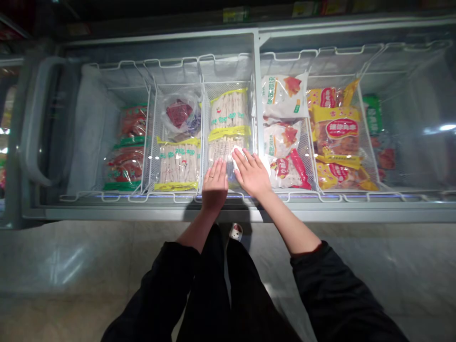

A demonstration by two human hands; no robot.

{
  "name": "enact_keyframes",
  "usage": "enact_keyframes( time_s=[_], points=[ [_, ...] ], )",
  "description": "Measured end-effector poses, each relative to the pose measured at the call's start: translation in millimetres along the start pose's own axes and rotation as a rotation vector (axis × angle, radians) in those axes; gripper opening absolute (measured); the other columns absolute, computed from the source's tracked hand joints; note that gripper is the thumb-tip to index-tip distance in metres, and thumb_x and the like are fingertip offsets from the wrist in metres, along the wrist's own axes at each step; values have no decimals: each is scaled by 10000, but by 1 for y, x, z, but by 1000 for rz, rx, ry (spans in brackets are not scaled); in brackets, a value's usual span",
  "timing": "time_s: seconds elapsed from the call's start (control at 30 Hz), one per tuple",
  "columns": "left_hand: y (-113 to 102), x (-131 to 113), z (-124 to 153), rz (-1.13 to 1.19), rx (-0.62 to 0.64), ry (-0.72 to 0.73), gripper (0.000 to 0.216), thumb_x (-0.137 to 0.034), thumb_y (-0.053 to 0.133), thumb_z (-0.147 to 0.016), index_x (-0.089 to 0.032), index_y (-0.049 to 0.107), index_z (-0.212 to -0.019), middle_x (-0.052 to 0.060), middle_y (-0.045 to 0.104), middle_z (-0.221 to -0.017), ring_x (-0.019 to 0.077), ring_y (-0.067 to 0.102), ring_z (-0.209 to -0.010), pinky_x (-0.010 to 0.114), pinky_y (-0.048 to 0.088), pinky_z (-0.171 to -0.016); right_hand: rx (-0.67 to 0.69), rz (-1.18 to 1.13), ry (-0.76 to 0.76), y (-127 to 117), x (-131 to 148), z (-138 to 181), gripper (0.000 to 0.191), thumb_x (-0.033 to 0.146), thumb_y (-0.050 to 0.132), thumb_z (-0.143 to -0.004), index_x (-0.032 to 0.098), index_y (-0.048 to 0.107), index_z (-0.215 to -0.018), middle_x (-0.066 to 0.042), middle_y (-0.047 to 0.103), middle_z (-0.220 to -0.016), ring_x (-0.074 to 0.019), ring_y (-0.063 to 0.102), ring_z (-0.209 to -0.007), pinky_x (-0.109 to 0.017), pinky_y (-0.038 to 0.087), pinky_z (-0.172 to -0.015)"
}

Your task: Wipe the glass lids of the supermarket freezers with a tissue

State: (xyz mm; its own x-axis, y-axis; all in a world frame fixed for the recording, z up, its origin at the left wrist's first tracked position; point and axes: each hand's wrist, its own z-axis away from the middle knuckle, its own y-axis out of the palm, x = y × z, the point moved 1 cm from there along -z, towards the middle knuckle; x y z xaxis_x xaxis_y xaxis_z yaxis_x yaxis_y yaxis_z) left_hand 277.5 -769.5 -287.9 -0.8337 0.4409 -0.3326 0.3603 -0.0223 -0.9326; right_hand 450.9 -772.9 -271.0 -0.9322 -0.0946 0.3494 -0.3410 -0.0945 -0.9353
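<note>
My left hand [215, 184] lies flat on the glass lid [228, 71] of a chest freezer, fingers stretched out and close together. Just right of it, my right hand [252, 175] is spread flat, palm down. Under that hand is a white cloth or tissue [265, 164], its edges showing beside the fingers and the wrist; most of it is hidden. Below the glass, near both hands, are yellow-edged packs of pale frozen sticks [228, 114]. A red-and-white bag [289, 171] lies in the basket to the right.
A white frame bar [258, 90] divides the lid panels. At the left is a large grey handle [30, 123]. Wire baskets hold red-meat packs with green edges [124, 164], a dark red bagged item [178, 113] and yellow packs [340, 130]. The freezer's front rail [124, 213] runs along my side.
</note>
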Motion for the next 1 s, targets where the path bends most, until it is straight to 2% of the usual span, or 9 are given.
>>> enact_keyframes(
  time_s=[0.07,0.13,0.27,0.4,0.57,0.67,0.8,0.9,1.0],
  points=[
    [-2,0,0,-18,2,12,579,-89,470,-1043,-137,529,-1617,132,529,-1658,257,500,-1567,487,441,-1310,-10,-11,-5,-5,-13,-23,634,334,355,-1111,165,360,-1722,-37,354,-1791,-266,294,-1675,-529,236,-1389],
    [-5,1,-1,-22,21,22,589,-86,477,-1036,-124,516,-1622,142,519,-1666,266,493,-1572,502,452,-1303,-61,-16,69,-7,-25,-36,644,335,357,-1106,172,342,-1729,-42,353,-1792,-280,279,-1680,-558,231,-1388],
    [-12,-1,-4,-6,92,8,583,-110,468,-1047,-108,499,-1630,152,509,-1678,284,481,-1583,530,441,-1308,-129,-7,190,0,-30,-15,664,353,343,-1113,153,297,-1745,-67,331,-1799,-308,259,-1685,-585,250,-1375],
    [-14,-3,-6,8,143,-3,561,-135,427,-1064,-97,507,-1618,160,498,-1687,291,471,-1591,543,443,-1301,-76,10,101,7,-16,7,657,331,363,-1111,182,300,-1748,-57,356,-1784,-292,308,-1670,-558,260,-1372],
    [-11,0,-5,-2,134,8,556,-145,408,-1075,-104,492,-1623,170,501,-1686,298,475,-1588,546,451,-1287,3,-3,-60,-7,-27,-37,641,356,346,-1111,199,340,-1733,-10,339,-1794,-252,281,-1680,-512,225,-1392],
    [-12,0,-3,2,123,33,541,-149,411,-1087,-88,483,-1619,184,507,-1682,295,451,-1602,535,435,-1294,-53,-20,42,-14,-40,-58,662,362,330,-1103,190,311,-1742,-30,324,-1801,-267,253,-1690,-560,199,-1395],
    [-17,-2,-4,13,126,19,550,-128,425,-1087,-117,469,-1635,191,519,-1673,287,438,-1611,530,449,-1282,-98,-34,163,-10,-34,-42,671,371,311,-1108,152,305,-1742,-71,323,-1799,-299,237,-1693,-612,221,-1378],
    [-17,-3,-4,10,146,15,567,-129,428,-1086,-114,453,-1652,199,488,-1693,296,419,-1621,519,441,-1289,-48,-14,119,-9,-21,-33,651,359,309,-1116,128,348,-1724,-72,329,-1795,-301,255,-1687,-580,230,-1380],
    [-14,-2,-2,-2,149,24,574,-143,434,-1087,-110,447,-1660,190,489,-1696,294,431,-1615,493,423,-1303,8,3,7,-15,-22,-56,639,353,323,-1116,153,361,-1721,-40,329,-1797,-274,270,-1684,-527,213,-1393]
  ],
)
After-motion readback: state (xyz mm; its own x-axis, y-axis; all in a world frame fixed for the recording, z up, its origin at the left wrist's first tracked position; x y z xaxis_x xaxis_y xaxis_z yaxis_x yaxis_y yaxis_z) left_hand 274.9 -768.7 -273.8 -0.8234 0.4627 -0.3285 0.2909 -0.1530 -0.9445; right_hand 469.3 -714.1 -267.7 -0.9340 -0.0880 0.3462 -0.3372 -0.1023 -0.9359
